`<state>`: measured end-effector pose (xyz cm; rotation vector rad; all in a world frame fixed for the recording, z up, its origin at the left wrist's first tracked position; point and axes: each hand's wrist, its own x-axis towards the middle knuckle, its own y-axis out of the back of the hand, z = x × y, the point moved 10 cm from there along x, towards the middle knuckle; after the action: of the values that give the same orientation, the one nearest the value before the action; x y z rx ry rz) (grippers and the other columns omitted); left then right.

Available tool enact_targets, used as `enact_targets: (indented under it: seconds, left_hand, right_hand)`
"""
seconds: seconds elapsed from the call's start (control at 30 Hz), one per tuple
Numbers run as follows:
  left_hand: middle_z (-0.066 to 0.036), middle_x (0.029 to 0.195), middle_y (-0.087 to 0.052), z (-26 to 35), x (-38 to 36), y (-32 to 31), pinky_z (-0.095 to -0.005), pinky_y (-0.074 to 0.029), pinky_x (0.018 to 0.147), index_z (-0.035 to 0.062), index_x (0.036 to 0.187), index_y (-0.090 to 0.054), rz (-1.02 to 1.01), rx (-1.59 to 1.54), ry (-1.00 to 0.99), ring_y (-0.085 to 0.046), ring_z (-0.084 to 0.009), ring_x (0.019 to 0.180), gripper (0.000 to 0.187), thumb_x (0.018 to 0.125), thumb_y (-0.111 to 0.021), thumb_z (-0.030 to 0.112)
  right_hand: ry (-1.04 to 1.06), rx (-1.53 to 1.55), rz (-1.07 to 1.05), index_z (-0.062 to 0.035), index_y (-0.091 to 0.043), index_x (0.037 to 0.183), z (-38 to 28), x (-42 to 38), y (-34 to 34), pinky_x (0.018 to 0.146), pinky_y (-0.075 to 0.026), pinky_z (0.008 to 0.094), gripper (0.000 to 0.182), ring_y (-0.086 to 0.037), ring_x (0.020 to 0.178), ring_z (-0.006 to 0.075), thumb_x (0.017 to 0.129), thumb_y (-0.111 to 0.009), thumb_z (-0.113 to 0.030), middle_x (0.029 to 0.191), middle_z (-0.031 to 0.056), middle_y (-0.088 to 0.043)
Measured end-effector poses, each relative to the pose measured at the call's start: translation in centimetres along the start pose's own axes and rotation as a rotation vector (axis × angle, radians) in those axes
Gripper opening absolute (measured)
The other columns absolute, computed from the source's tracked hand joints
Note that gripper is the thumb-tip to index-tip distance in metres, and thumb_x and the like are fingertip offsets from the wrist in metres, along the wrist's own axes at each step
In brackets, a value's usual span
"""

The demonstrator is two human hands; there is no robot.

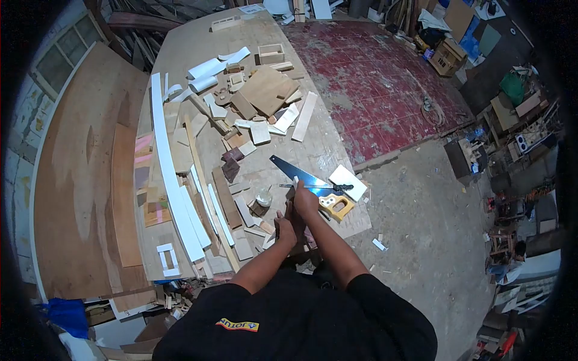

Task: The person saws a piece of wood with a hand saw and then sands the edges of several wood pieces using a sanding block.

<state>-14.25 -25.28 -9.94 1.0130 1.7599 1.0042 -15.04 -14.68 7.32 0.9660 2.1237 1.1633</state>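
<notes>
Near the table's front edge, my left hand (285, 232) has its fingers curled round the lower part of a dark brown piece (291, 213), probably wood. My right hand (305, 200) is closed at the upper end of the same piece, its fingers partly hidden. Just beyond my right hand lies a handsaw (301, 173) with a blue-grey blade and a yellow handle (337, 206). A thin tool with a dark, knobbly handle (343, 188) lies across the saw. A white block (348, 182) sits beside it. Left of my hands stands a small glass jar (264, 197).
Long white strips (174, 180) and wooden slats run along the table's left side. Wood offcuts (262, 90) are heaped farther back, near an open wooden box (271, 53). A large plywood sheet (78, 180) leans at left. A person (512, 265) is at far right.
</notes>
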Motion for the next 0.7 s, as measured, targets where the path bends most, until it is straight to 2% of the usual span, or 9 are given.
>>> enact_targets:
  seconds: [0.03,0.1,0.23,0.3,0.4,0.47,0.53,0.57,0.7]
  left_hand:
    - [-0.015,0.164,0.010,-0.7,-0.4,1.6,-0.0602,-0.037,0.105,0.0205,0.159,-0.006,0.001,0.002,-0.001,-0.019,-0.0449,0.147,0.076,0.096,-0.043,0.044]
    - [-0.018,0.163,0.008,-2.2,-3.0,4.8,-0.0602,-0.038,0.104,0.0152,0.159,-0.007,-0.356,-0.190,0.020,-0.026,-0.0488,0.143,0.081,0.094,-0.048,0.043]
    - [-0.019,0.163,0.007,-4.1,-4.6,11.4,-0.0602,-0.039,0.103,0.0094,0.158,-0.007,-0.241,-0.303,0.087,-0.026,-0.0527,0.141,0.089,0.090,-0.055,0.042]
    - [-0.019,0.163,0.006,-4.4,-6.0,14.0,-0.0611,-0.039,0.103,0.0052,0.157,-0.005,-0.338,-0.350,-0.016,-0.027,-0.0561,0.139,0.095,0.087,-0.059,0.041]
    - [-0.019,0.164,0.007,-3.3,-4.1,9.3,-0.0612,-0.039,0.102,0.0068,0.157,-0.004,-0.214,-0.253,0.074,-0.028,-0.0544,0.140,0.098,0.086,-0.060,0.045]
    - [-0.019,0.164,0.007,-3.6,-3.8,8.6,-0.0604,-0.039,0.103,0.0080,0.158,-0.003,-0.257,-0.221,0.070,-0.027,-0.0533,0.140,0.097,0.087,-0.059,0.046]
    - [-0.017,0.164,0.009,-4.1,-4.8,9.8,-0.0570,-0.039,0.106,0.0121,0.158,-0.003,-0.310,-0.213,0.072,-0.027,-0.0502,0.142,0.092,0.091,-0.055,0.045]
    - [-0.017,0.164,0.009,-3.1,-4.9,7.5,-0.0570,-0.039,0.106,0.0121,0.158,-0.003,-0.318,-0.216,0.077,-0.027,-0.0502,0.142,0.092,0.091,-0.055,0.045]
    - [-0.018,0.164,0.009,-1.9,-1.6,1.4,-0.0581,-0.038,0.106,0.0129,0.158,-0.006,-0.176,0.536,0.158,-0.025,-0.0507,0.142,0.090,0.091,-0.055,0.046]
  right_hand:
    - [0.048,-0.019,0.033,-0.0028,-0.046,0.110,-0.2,-0.9,0.4,0.058,-0.051,0.0540,0.023,-0.067,0.070,0.0432,0.096,-0.043,-0.020,0.078,0.0246,-0.067]
    - [0.084,0.005,0.089,-0.0043,-0.046,0.112,0.4,-4.3,1.7,0.059,-0.051,0.0553,0.023,-0.067,0.071,0.0440,0.096,-0.042,-0.020,0.080,0.0250,-0.068]
    - [-0.057,0.057,-0.062,-0.0059,-0.046,0.116,4.3,-12.8,2.9,0.064,-0.051,0.0575,0.025,-0.066,0.074,0.0462,0.096,-0.042,-0.020,0.086,0.0268,-0.068]
    - [-0.115,0.009,-0.124,-0.0050,-0.047,0.116,5.5,-15.0,2.5,0.065,-0.050,0.0577,0.026,-0.066,0.076,0.0463,0.096,-0.042,-0.021,0.088,0.0272,-0.068]
    - [-0.121,0.059,-0.037,-0.0049,-0.047,0.114,5.3,-12.1,0.7,0.065,-0.050,0.0573,0.025,-0.066,0.076,0.0463,0.096,-0.043,-0.021,0.087,0.0268,-0.068]
    - [-0.031,0.094,0.026,-0.0035,-0.047,0.112,2.2,-8.5,2.4,0.064,-0.050,0.0570,0.024,-0.066,0.074,0.0465,0.095,-0.044,-0.021,0.084,0.0264,-0.068]
    - [-0.002,0.021,-0.070,-0.0011,-0.044,0.125,1.9,-3.7,-0.1,0.070,-0.051,0.0563,0.035,-0.066,0.083,0.0471,0.097,-0.042,-0.022,0.091,0.0276,-0.068]
    - [-0.014,0.032,-0.033,0.0008,-0.045,0.113,1.1,-2.0,0.7,0.067,-0.050,0.0562,0.027,-0.067,0.081,0.0470,0.098,-0.042,-0.022,0.085,0.0271,-0.068]
    - [-0.032,-0.013,-0.127,-0.0001,-0.045,0.119,0.2,-1.0,1.0,0.071,-0.051,0.0557,0.030,-0.066,0.085,0.0470,0.100,-0.036,-0.022,0.094,0.0278,-0.068]
